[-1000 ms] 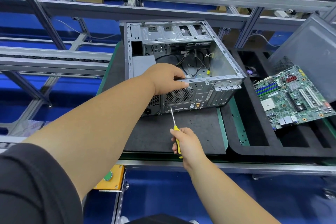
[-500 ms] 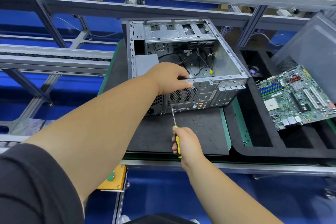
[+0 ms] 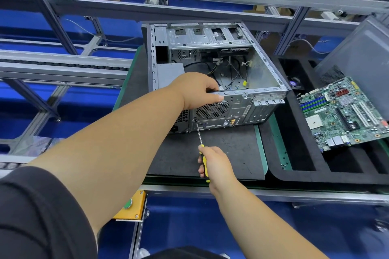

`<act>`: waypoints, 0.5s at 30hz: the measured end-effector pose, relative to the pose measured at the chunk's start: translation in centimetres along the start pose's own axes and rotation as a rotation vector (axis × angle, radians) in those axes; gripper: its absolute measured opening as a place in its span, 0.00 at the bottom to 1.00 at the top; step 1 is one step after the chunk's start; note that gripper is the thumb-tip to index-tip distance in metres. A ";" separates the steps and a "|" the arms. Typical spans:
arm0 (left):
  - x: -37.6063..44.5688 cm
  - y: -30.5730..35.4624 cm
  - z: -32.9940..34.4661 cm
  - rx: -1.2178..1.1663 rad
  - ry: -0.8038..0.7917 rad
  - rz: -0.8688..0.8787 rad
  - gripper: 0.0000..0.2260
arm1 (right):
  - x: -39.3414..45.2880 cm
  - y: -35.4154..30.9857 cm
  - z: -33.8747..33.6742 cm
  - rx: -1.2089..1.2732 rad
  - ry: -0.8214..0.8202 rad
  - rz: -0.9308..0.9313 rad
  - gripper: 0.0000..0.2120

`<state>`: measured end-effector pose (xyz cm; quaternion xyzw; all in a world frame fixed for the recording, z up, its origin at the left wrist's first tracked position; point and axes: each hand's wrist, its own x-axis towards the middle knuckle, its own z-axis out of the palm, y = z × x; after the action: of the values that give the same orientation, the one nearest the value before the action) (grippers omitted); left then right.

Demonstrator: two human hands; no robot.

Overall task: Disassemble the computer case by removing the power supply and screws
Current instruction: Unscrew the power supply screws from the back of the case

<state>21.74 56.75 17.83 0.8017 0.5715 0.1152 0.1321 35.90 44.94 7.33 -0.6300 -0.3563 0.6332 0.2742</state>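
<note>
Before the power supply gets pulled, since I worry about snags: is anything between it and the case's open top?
Partly. The left hand grips the case's rear top edge, right above the power supply. Loose cables lie beside it inside the case; whether they remain attached is not visible. The right hand holds the screwdriver at the rear panel.

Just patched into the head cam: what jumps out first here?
The opened computer case lies mid-bench on a dark mat, the left hand gripping its rear top edge. The right hand holds a yellow-handled screwdriver with its tip at the rear panel just below the fan grille. A bare green motherboard lies in the black tray at right.
</note>
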 end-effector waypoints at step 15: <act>0.0 0.0 0.1 0.001 0.016 0.004 0.12 | -0.4 -0.5 -0.1 0.028 -0.027 0.164 0.16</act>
<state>21.79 56.75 17.75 0.8018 0.5711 0.1216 0.1271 35.94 44.95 8.01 -0.6444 -0.2983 0.6670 0.2254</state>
